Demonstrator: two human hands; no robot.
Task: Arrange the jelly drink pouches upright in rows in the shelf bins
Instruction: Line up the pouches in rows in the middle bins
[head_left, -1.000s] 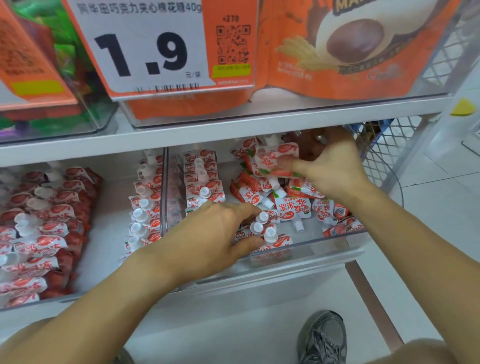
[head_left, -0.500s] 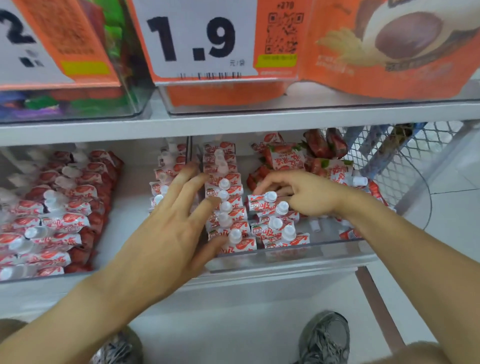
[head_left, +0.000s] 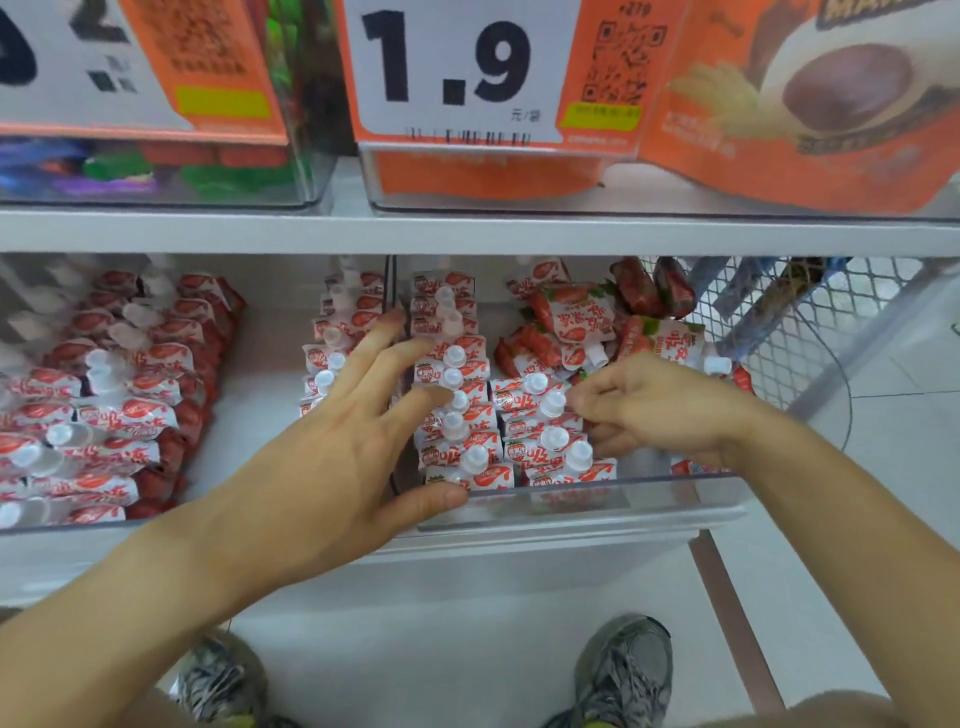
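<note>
While your left hand (head_left: 332, 457) hovers with fingers (head_left: 382, 338) spread wide over the gap between the two bins, its thumb lies along the front rim of the right bin (head_left: 649, 499) and its fingertips reach across the pouch tops there. Your right hand (head_left: 654, 405) sits inside that bin with its fingers curled inward against the second row of pouches (head_left: 545, 431); whether they actually pinch one you cannot tell, since the fingertips are turned away under the hand. Two rows stand upright at the left of this bin, white caps up: the first row (head_left: 452, 389) runs from the front rim to the back wall, and the second row, touching it, fills only the front half. Behind your right hand a loose heap (head_left: 582, 322) of pouches lies tumbled, some flat, some tilted, with a few dark red ones at the back by the wire mesh (head_left: 810, 312). The left bin (head_left: 249, 384) holds more pouches, a row along its right wall and a blurred mass at its left side. Above, the upper shelf (head_left: 467, 234) carries a price card (head_left: 457, 67) reading 1.9 and an orange bag (head_left: 810, 104). Two grey shoes (head_left: 623, 670) show on the floor below.
</note>
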